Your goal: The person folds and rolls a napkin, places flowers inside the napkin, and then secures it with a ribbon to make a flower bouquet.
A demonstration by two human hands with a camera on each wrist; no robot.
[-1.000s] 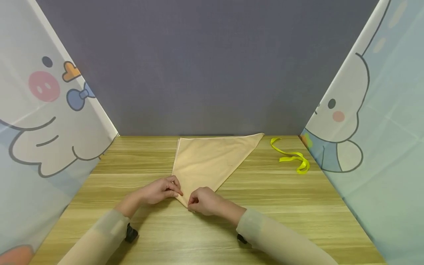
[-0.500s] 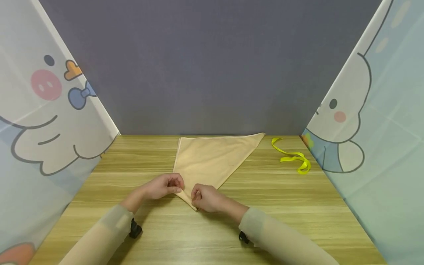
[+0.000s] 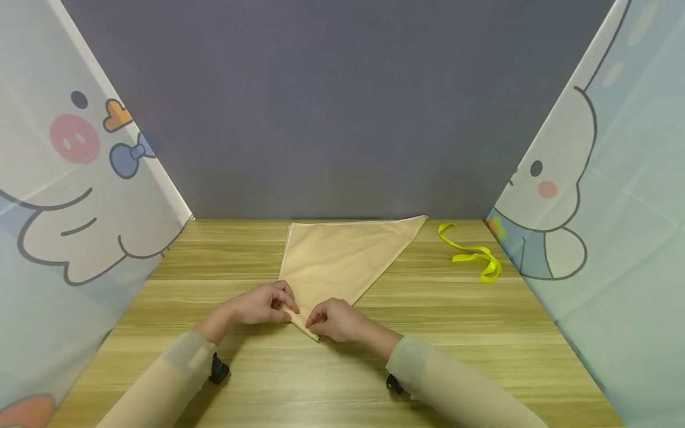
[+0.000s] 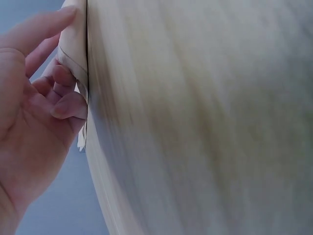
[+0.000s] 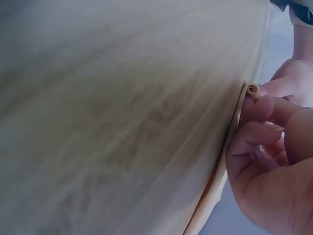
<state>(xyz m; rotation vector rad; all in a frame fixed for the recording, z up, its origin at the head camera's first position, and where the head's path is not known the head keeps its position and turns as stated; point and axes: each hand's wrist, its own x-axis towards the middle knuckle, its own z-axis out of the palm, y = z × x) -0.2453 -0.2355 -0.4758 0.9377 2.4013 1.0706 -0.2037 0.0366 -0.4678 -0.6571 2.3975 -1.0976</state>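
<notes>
A beige cloth (image 3: 348, 252), folded in layers to a pointed shape, lies flat on the wooden table. Its near left edge is turned up into a narrow roll (image 3: 305, 326). My left hand (image 3: 263, 304) pinches the upper part of this roll between thumb and fingers; the left wrist view has the rolled cloth (image 4: 74, 36) at the fingertips. Close beside it, my right hand (image 3: 336, 321) grips the lower end of the roll with thumb and bent fingers. In the right wrist view the roll's coiled end (image 5: 253, 89) peeks out above those fingers.
To the right of the cloth a loose yellow ribbon (image 3: 475, 254) lies curled on the table (image 3: 428, 321). A grey wall (image 3: 342, 107) rises behind the table, and printed cartoon panels (image 3: 556, 178) stand at both sides.
The cloth's near left edge has gone from nearly flat to a narrow roll. Both hands have shifted slightly rightward and away; the left fingers lifted, then came back down on the roll.
</notes>
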